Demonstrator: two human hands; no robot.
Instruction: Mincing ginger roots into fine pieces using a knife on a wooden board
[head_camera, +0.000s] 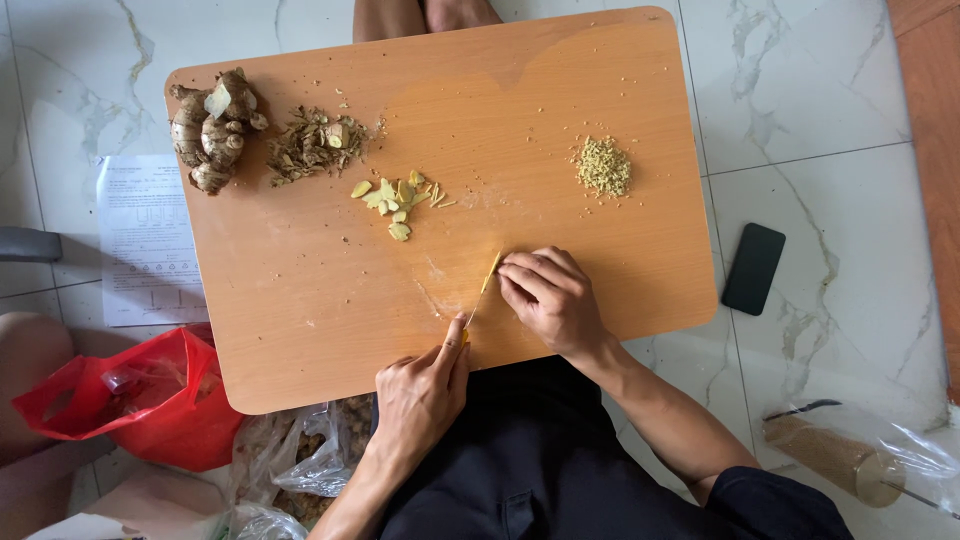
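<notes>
One minced ginger pile (603, 166) sits done near the bench's (300, 300) far right edge. My left hand (420, 392) grips the knife (481, 291), my right hand (551, 297) pins a piece near the front edge. Slices (393, 199) mid-bench and the whole root (211, 130) at the far left corner remain.

Soft, even daylight filled the scene, bright without harshness. A pale sheen lay on the wooden table (300, 300) above the sliced pieces (395, 200), with faint glare on the marble floor (820, 100) right of the table. Shadows under both hands were weak and short. Focus stayed sharp across the table; its edges bowed slightly outward from lens distortion.
</notes>
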